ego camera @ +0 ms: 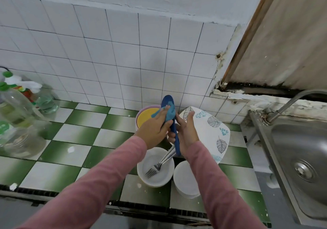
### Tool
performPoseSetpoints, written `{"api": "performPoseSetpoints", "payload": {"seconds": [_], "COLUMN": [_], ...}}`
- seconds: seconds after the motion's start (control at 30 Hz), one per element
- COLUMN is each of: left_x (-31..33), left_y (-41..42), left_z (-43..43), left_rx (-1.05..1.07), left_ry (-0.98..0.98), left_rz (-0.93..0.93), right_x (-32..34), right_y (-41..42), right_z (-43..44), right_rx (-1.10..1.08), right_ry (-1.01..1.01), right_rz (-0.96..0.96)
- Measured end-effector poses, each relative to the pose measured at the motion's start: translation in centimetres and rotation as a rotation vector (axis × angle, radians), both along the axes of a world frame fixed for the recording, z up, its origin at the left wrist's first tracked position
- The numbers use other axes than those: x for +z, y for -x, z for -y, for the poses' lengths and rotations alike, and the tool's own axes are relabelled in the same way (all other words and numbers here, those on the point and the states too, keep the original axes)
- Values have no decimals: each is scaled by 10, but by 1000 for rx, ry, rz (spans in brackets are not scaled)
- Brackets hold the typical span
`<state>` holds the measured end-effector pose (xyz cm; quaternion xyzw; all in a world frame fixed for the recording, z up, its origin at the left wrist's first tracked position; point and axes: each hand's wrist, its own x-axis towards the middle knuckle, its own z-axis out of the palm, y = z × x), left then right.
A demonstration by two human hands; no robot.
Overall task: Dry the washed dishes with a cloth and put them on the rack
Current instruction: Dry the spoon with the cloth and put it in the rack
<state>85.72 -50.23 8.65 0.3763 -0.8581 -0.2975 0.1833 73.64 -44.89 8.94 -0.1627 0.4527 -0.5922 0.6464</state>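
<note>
head view: your left hand (155, 131) has its fingers curled round a light blue cloth (170, 113) and presses it against the bowl of a dark blue spoon (167, 100). your right hand (188, 133) grips the spoon's handle low down, fingers wrapped round it and thumb raised. you hold the spoon nearly upright above the green and white tiled counter (70, 140), over a white bowl (159, 179) with forks (154, 169) lying in it.

the spoon looks like plastic, so judge it light, stiff and not fragile, though slick if wet. keep the handle grip where it is and let the cloth do the rubbing. the cloth is soft and bunches easily; fold it round the spoon's bowl, then draw it down the handle.

an upturned white bowl (185, 179) sits just beside the first, a leaf-patterned plate (212, 131) leans behind your right hand, and a yellow plate (146, 118) lies in a pink bowl (141, 110). these look breakable, so take them by the rim with both hands. the steel sink (300, 140) is to the right and bottles (17, 105) to the left. no rack is in view.
</note>
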Motion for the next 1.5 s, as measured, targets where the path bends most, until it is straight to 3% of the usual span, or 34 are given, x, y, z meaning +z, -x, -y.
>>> {"api": "performPoseSetpoints", "payload": {"seconds": [0.1,0.2,0.4,0.63,0.73,0.87,1.0,1.07,1.17,1.3,1.4,1.5], "left_x": [11,22,6,26,17,3,13,15,21,28,14,20], "left_y": [12,23,19,23,21,8,8,9,8,12,22,25], "left_z": [2,3,-7,10,-6,-10,-9,-1,9,7,3,4], "left_rx": [80,241,106,307,258,235,405,545,613,389,185,138], "left_ry": [-13,-49,-123,-200,-321,-502,-782,-723,-471,-95,-74,-120], "left_rz": [6,-145,-160,-254,-429,-470,-718,-814,-826,-691,-437,-420], "right_x": [0,2,3,9,13,28,19,6,2,9,16,24], "right_y": [-8,-12,0,-19,-7,11,18,18,15,0,-6,-5], "right_z": [1,2,11,6,9,10,11,7,-3,-7,-2,-1], "right_rx": [31,15,-48,-37,-77,-93,-79,-71,-61,-31,-54,-74], "right_ry": [26,62,48,78,47,-20,-84,-53,-66,35,70,-44], "right_rz": [3,13,-42,-94,-163,-313,-565,-723,-857,-678,-555,-291]}}
